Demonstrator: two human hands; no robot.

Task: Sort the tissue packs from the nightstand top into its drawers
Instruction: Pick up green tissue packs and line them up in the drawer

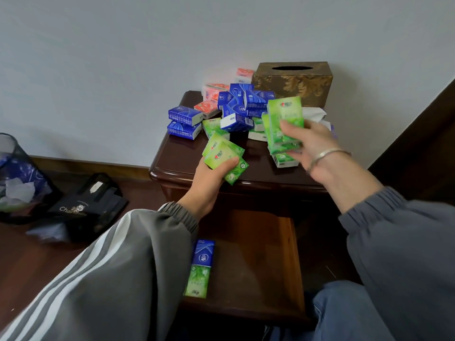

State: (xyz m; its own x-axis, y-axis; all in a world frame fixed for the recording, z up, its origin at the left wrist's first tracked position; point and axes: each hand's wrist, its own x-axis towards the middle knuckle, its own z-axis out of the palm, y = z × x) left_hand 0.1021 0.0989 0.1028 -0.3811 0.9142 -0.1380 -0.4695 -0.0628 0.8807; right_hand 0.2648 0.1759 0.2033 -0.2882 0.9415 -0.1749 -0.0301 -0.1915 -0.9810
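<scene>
Here both hands grasp green packs: left hand point(209, 177) over the nightstand point(172, 153) edge, right hand point(311, 146) further back.

Dark glossy nightstand top point(172, 156) is standing against a white wall, carrying a loose heap of small tissue packs. A blue pair point(183, 121) is lying side by side at the left. A blue pile point(240, 107) is building mid-top, with pink packs point(213, 94) sitting behind it. Green packs point(213, 126) are lying at the heap's front. A gold tissue box point(295, 82) is occupying the back right, with crumpled white tissue point(315, 114) lying before it. Below, the open drawer point(261, 254) is holding a blue pack point(203, 253) and a green pack point(197, 281) end to end. On the wood floor point(19, 254), a black bag point(86, 210) is lying beside a bin point(14, 173).
</scene>
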